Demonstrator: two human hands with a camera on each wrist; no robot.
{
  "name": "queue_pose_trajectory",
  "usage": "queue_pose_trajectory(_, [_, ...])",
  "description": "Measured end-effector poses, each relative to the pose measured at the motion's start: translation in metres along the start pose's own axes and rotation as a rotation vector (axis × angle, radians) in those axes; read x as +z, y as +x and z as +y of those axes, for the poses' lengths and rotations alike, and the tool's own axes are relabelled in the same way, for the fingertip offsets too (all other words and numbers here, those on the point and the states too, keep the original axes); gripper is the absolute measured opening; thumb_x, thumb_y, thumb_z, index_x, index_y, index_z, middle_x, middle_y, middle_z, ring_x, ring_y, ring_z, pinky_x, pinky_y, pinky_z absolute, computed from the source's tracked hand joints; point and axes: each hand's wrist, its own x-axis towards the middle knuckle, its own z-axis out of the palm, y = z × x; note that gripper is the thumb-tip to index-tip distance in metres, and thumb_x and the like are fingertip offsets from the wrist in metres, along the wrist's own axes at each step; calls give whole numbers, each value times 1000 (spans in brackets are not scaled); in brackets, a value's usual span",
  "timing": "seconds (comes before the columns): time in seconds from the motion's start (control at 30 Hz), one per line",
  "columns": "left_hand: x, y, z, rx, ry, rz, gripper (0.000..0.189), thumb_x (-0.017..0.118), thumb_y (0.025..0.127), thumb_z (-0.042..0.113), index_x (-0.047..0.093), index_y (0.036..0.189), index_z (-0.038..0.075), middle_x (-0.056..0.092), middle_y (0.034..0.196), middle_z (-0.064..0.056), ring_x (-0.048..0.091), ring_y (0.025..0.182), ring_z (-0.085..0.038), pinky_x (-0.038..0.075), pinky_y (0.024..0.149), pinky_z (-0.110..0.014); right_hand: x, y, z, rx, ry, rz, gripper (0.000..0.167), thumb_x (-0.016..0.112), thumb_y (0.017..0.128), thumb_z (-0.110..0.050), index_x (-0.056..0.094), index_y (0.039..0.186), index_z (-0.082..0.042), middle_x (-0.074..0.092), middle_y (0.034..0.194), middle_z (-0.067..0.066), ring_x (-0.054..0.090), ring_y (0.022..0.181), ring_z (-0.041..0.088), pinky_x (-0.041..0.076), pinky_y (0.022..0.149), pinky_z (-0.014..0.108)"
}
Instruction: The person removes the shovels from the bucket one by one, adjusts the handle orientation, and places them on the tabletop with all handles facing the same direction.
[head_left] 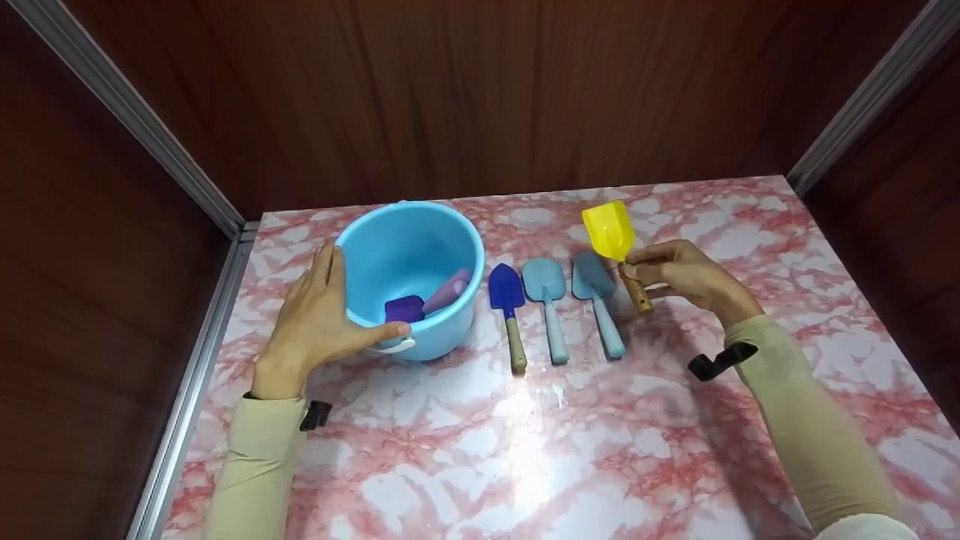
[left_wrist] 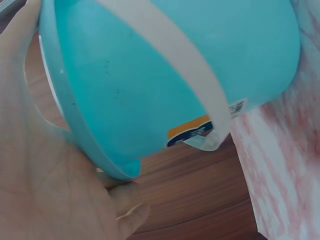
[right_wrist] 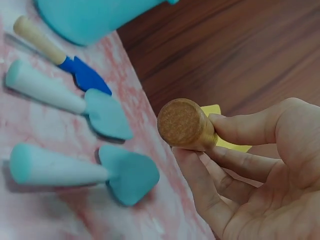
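Note:
A light blue bucket (head_left: 409, 225) with a white handle stands at the left, tilted slightly. My left hand (head_left: 311, 322) grips its rim from the left, thumb over the front edge; in the left wrist view the fingers (left_wrist: 132, 220) reach past the rim. Inside the bucket lies a purple trowel (head_left: 405, 309). Above the table at the right, my right hand (head_left: 679, 274) pinches the wooden handle (right_wrist: 180, 124) of a yellow toy shovel (head_left: 609, 229), blade pointing away. Beside it lie a grey-blue trowel (head_left: 592, 276) and a light blue trowel (head_left: 544, 279).
A dark blue trowel (head_left: 506, 286) with a wooden handle lies between the bucket and the light blue trowel. All rest on a pink-and-white marbled table (head_left: 420, 450). Dark wood panels (head_left: 480, 97) enclose the back and both sides.

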Motion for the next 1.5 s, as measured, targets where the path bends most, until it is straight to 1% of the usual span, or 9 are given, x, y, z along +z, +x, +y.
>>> queue_pose_trajectory(0.17, [2, 2, -2, 18, 3, 22, 154, 72, 67, 94, -3, 172, 11, 9, 179, -15, 23, 160, -48, 24, 124, -77, -8, -6, 14, 15, 26, 18, 55, 73, 104, -21, 55, 148, 8, 75, 112, -6, 73, 101, 13, 62, 91, 34])
queue_pose_trajectory(0.4, [4, 0, -3, 17, -4, 24, 152, 72, 69, 93, -4, 173, 12, 8, 179, -15, 21, 161, -49, 23, 124, -78, -13, -8, 36, 55, 50, 24, 53, 74, 103, -18, 56, 145, 9, 76, 109, -5, 72, 100, 13, 63, 93, 38])
queue_pose_trajectory(0.57, [4, -1, -3, 20, -3, 26, 152, 73, 69, 92, -3, 172, 11, 8, 179, -16, 21, 161, -49, 23, 124, -77, -16, -7, 52, 98, 29, 16, 58, 71, 104, -22, 51, 150, 8, 73, 107, -6, 71, 95, 12, 63, 90, 35])
queue_pose_trajectory(0.73, [4, -1, -2, 14, -16, 30, 152, 73, 68, 92, -5, 173, 15, 11, 179, -14, 24, 160, -47, 26, 123, -77, -20, -4, 66, 130, 33, 18, 60, 70, 105, -22, 49, 152, 8, 72, 99, -6, 66, 86, 11, 62, 86, 32])
queue_pose_trajectory(0.9, [4, -2, -2, 4, -16, 25, 153, 73, 68, 93, -7, 172, 16, 10, 179, -14, 23, 161, -47, 25, 123, -77, -23, -3, 77, 130, 23, 12, 60, 68, 107, -22, 47, 154, 9, 74, 102, -5, 71, 90, 11, 62, 87, 32])
queue_pose_trajectory(1.0, [4, -2, -2, 0, -8, 19, 153, 72, 68, 94, -8, 172, 15, 7, 180, -15, 21, 161, -48, 23, 124, -77, -24, -5, 81, 126, 27, 4, 60, 69, 106, -22, 48, 153, 10, 75, 108, -5, 73, 96, 13, 63, 89, 32])
queue_pose_trajectory(1.17, [3, -1, -2, 5, 5, 17, 153, 71, 68, 94, -6, 172, 12, 7, 180, -16, 20, 162, -48, 22, 125, -76, -24, -4, 84, 154, 49, 9, 55, 69, 106, -20, 52, 150, 9, 74, 110, -5, 71, 96, 13, 63, 88, 33])
queue_pose_trajectory(1.27, [2, -1, -1, 8, 11, 17, 152, 70, 69, 94, -4, 172, 11, 7, 180, -16, 20, 162, -48, 22, 126, -75, -24, -3, 84, 168, 38, 12, 55, 68, 107, -20, 52, 150, 9, 74, 113, -5, 70, 97, 13, 63, 88, 32])
queue_pose_trajectory(1.5, [3, 0, -1, 15, 10, 23, 152, 71, 68, 93, -3, 173, 12, 11, 179, -15, 23, 161, -47, 25, 124, -76, -22, -2, 84, 135, -12, 4, 53, 67, 107, -20, 53, 149, 9, 74, 113, -1, 71, 98, 15, 62, 89, 33])
